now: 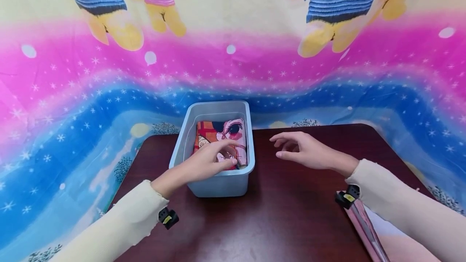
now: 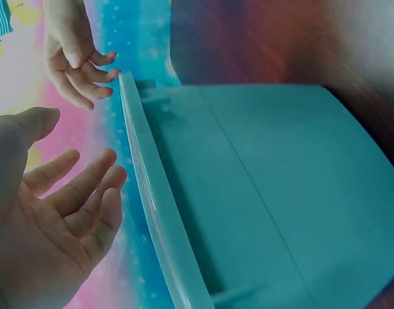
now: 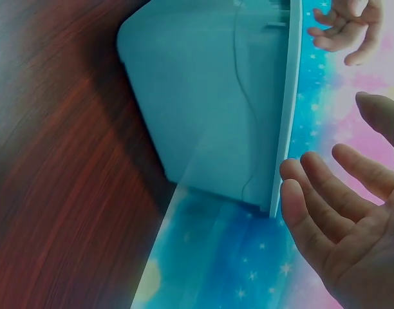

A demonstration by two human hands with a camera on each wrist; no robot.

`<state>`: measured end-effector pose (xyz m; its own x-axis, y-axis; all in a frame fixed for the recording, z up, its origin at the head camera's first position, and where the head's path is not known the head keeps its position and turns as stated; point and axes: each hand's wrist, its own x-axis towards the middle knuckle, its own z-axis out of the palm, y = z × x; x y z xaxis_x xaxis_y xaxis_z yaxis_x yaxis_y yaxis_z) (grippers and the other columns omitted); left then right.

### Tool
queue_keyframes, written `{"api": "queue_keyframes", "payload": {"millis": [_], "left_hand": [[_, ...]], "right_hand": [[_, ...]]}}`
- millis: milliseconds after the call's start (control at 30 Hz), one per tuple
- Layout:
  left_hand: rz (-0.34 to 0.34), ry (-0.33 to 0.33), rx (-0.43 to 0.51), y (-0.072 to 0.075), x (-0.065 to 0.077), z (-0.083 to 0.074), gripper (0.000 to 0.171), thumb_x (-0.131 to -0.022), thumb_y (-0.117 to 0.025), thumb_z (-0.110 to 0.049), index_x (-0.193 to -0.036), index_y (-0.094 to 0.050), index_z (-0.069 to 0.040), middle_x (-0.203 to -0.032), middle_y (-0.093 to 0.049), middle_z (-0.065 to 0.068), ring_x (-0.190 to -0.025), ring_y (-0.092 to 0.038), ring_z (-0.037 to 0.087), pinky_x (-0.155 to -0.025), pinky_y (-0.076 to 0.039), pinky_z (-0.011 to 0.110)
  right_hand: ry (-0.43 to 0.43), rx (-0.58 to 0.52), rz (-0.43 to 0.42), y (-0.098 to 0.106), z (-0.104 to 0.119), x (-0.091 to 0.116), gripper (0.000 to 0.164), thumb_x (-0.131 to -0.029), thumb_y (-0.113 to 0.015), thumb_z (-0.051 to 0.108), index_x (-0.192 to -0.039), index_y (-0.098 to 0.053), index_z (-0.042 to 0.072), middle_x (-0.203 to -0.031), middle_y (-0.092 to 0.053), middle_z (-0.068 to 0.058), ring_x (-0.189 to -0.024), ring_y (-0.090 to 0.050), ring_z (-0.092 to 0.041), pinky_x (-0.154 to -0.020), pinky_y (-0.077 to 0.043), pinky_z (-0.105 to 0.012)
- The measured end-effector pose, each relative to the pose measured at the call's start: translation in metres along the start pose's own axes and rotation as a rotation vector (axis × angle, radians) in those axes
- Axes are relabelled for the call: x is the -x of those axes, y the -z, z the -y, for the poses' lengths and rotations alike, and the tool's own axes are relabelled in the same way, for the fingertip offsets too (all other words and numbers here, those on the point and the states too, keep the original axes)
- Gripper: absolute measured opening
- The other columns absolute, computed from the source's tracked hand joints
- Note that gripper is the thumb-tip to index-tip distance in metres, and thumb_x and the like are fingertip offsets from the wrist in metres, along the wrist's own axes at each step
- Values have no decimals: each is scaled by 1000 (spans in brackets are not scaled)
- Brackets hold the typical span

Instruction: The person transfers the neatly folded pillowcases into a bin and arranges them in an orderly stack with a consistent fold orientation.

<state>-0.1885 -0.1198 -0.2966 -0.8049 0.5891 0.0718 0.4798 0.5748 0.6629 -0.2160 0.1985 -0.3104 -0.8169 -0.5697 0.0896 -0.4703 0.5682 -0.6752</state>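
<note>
The left hand [image 1: 209, 161] hovers over the bin [image 1: 220, 187], the right hand [image 1: 307, 149] beside it, fingers loose, holding nothing; the bin presumably keeps the cloth [image 1: 233, 129] contained.

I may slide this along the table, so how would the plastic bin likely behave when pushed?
The bin would probably slide rather than roll, as it sits flat on a glossy table. Pushed near the top, it might tip, since it narrows downward.

Beneath your left hand [image 1: 208, 160], a folded orange-and-pink printed cloth [image 1: 234, 129] lies inside the upright pale-blue plastic bin [image 1: 220, 186].
</note>
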Motion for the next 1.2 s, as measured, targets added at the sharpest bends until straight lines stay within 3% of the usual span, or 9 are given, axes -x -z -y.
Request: {"api": "queue_keyframes", "payload": {"millis": [333, 567, 833, 1033, 1200], "left_hand": [[32, -39, 42, -17, -8, -18, 48, -97, -67, -24, -143, -53, -21, -120, -70, 3, -100, -65, 14, -79, -56, 23], [82, -41, 32, -31, -12, -26, 50, -97, -67, -28, -145, -51, -23, -126, -67, 0, -110, -65, 13, -93, -57, 34], [144, -107, -131, -50, -11, -45, 50, -98, -66, -32, -145, -51, -27, -127, -68, -3, -114, -63, 8, -100, -51, 29], [186, -144, -172, -69, -14, -50, 48, -98, -65, -34, -144, -51, -26, -127, -68, -5, -107, -63, 3, -95, -52, 22], [224, -167, -177, -84, -16, -52, 49, -99, -64, -34, -144, -51, -25, -130, -67, -5, -116, -62, 4, -98, -51, 23]], "right_hand": [[-14, 55, -16, 16, -11, 27, 42, -97, -69, 25, -137, -61, 13, -117, -70, -2, -103, -68, -16, -85, -56, -28], [-55, 105, -45, 21, -25, 48, 42, -97, -69, 27, -136, -61, 16, -119, -70, -2, -102, -68, -12, -82, -56, -27], [-108, 142, -52, 35, -44, 81, 41, -99, -66, 26, -138, -59, 16, -121, -69, -3, -101, -65, -2, -80, -56, -26], [-141, 216, -53, 46, -65, 99, 42, -98, -68, 25, -137, -60, 13, -118, -70, -4, -97, -66, -1, -76, -55, -25], [-135, 251, -55, 49, -83, 111, 41, -96, -70, 20, -134, -61, 8, -115, -71, -5, -92, -65, 2, -72, -55, -25]]}}
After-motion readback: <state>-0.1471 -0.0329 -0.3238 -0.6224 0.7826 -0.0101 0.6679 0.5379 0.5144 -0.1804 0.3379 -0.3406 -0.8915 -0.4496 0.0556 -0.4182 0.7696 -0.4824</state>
